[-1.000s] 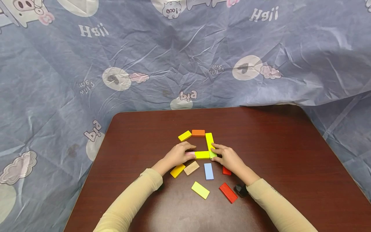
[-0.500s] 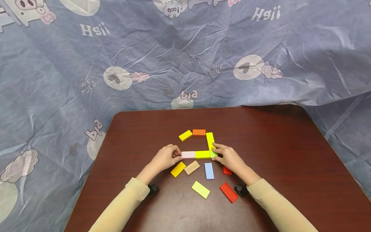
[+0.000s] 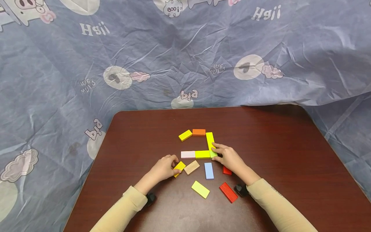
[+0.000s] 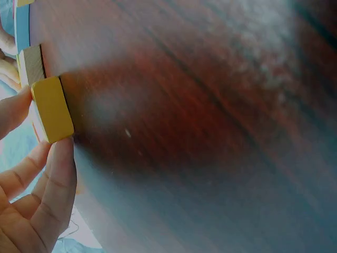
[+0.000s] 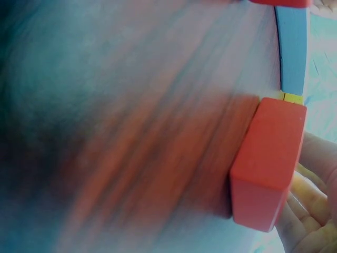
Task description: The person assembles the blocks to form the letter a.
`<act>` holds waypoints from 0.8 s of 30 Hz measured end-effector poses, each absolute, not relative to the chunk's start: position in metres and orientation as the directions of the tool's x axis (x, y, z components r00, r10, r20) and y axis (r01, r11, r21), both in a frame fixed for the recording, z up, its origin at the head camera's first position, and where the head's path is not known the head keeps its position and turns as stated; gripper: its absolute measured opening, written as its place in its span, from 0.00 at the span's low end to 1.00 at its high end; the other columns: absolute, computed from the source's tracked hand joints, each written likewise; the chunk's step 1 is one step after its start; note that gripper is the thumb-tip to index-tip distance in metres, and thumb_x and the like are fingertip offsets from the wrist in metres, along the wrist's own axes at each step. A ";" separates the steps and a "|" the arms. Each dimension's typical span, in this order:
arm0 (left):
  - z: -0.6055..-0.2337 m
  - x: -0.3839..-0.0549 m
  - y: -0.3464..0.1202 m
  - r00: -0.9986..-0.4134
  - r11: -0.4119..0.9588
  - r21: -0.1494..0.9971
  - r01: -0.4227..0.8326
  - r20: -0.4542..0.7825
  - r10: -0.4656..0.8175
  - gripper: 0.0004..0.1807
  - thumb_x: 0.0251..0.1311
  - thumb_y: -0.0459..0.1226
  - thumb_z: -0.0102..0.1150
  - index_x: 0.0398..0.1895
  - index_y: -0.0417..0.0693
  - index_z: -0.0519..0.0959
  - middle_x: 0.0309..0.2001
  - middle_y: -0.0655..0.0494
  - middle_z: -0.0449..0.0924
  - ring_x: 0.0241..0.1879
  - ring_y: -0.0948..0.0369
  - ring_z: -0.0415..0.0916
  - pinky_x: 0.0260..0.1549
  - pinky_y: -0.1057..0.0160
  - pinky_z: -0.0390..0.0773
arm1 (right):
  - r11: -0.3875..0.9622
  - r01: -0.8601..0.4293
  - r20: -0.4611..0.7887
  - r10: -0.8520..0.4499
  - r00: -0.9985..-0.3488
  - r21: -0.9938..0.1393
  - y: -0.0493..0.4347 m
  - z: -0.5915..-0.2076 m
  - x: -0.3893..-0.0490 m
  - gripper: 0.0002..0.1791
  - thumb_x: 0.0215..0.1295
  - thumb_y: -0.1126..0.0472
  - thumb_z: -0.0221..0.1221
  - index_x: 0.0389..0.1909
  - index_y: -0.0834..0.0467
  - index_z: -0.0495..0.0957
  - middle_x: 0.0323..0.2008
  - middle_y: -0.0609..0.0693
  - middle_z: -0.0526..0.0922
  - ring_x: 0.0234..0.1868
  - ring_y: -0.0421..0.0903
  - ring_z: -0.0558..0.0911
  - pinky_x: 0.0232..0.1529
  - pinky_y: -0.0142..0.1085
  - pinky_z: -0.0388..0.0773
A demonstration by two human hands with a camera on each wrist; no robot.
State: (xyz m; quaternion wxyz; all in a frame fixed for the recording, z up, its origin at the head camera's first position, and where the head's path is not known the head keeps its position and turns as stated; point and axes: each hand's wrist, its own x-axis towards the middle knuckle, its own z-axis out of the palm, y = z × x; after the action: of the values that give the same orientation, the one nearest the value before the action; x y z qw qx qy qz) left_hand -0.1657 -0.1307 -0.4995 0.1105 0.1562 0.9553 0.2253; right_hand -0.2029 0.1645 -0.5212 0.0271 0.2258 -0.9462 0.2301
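Note:
In the head view my left hand (image 3: pixel 162 168) pinches a golden-yellow wooden block (image 3: pixel 179 169) between thumb and fingers. The left wrist view shows the thumb and fingertips at opposite ends of that yellow block (image 4: pixel 53 109). My right hand (image 3: pixel 230 158) holds a light green block (image 3: pixel 213 155) at the corner of a row, thumb at its near side and fingers at its right. A bright yellow block (image 3: pixel 210 138) stretches away from that corner. To its left lie a yellow-green block (image 3: pixel 202 154) and a pink block (image 3: pixel 187 155), end to end.
Beyond the row lie an orange block (image 3: pixel 198 132) and a yellow block (image 3: pixel 185 135). Nearer are a plain wood block (image 3: pixel 192 167), a blue block (image 3: pixel 209 170), a pale yellow block (image 3: pixel 200 189) and two red blocks (image 3: pixel 228 192). A patterned cloth (image 3: pixel 185 58) hangs behind the brown table (image 3: pixel 261 129).
My left hand has let go of the pink block, moved back toward me and taken hold of the golden-yellow block. The right hand has stayed at the corner.

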 end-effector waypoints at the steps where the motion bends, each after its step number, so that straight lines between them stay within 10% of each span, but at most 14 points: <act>1: -0.500 -0.165 -0.130 -0.926 0.847 0.468 0.253 -0.137 0.352 0.19 0.51 0.42 0.74 0.42 0.44 0.79 0.31 0.54 0.76 0.29 0.62 0.71 0.29 0.64 0.72 | 0.792 -0.438 0.154 -0.413 -0.897 -0.425 0.164 -0.521 -0.203 0.30 0.52 0.58 0.73 0.57 0.63 0.80 0.63 0.59 0.77 0.61 0.58 0.79 0.56 0.50 0.77; 24: -0.509 -0.173 -0.132 -0.976 0.867 0.484 0.119 -0.103 0.192 0.21 0.51 0.42 0.73 0.46 0.42 0.79 0.25 0.56 0.75 0.25 0.63 0.69 0.25 0.67 0.68 | 0.788 -0.435 0.153 -0.412 -0.898 -0.436 0.164 -0.522 -0.204 0.30 0.52 0.57 0.73 0.57 0.63 0.80 0.63 0.59 0.77 0.61 0.58 0.79 0.56 0.49 0.77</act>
State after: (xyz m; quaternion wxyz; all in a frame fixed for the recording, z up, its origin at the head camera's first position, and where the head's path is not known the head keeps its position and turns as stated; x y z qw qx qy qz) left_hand -0.1727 -0.1317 -0.5094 0.0738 0.0808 0.9633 0.2452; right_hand -0.2038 0.1644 -0.5224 0.0248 0.2239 -0.9451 0.2367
